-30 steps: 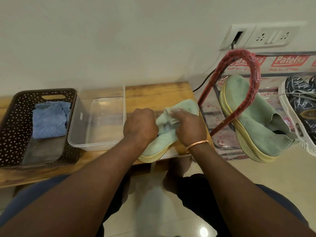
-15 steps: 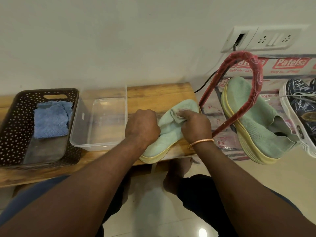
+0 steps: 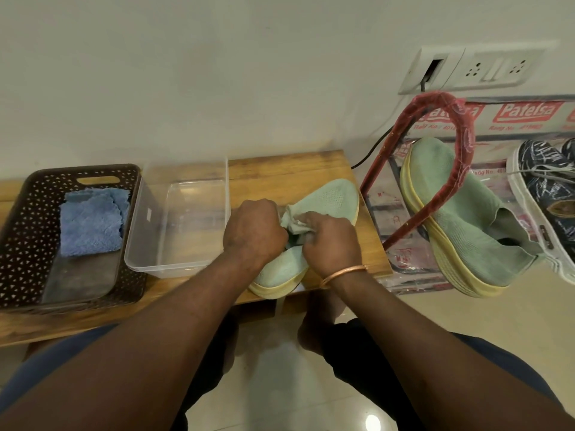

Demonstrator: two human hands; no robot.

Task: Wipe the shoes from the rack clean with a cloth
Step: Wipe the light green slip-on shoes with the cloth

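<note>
A mint-green knit shoe [image 3: 334, 199] with a yellow sole lies on the wooden bench [image 3: 280, 169], toe pointing away to the right. My left hand [image 3: 253, 233] grips its middle from the left. My right hand [image 3: 331, 242] holds a pale green cloth [image 3: 294, 220] bunched against the shoe's upper near the opening. The matching green shoe [image 3: 460, 219] rests on the rack [image 3: 435, 169] at the right, beside a dark patterned sneaker [image 3: 547, 188].
A clear plastic tub [image 3: 186, 178] stands on the bench left of the shoe. Further left a brown perforated basket [image 3: 28, 219] holds a folded blue cloth [image 3: 91, 222]. A wall socket panel [image 3: 473, 70] with a black cable is above the rack. Tiled floor lies below.
My right hand with the cloth has slid back from the toe area toward the shoe's opening, uncovering more of the toe. The left hand stays on the shoe.
</note>
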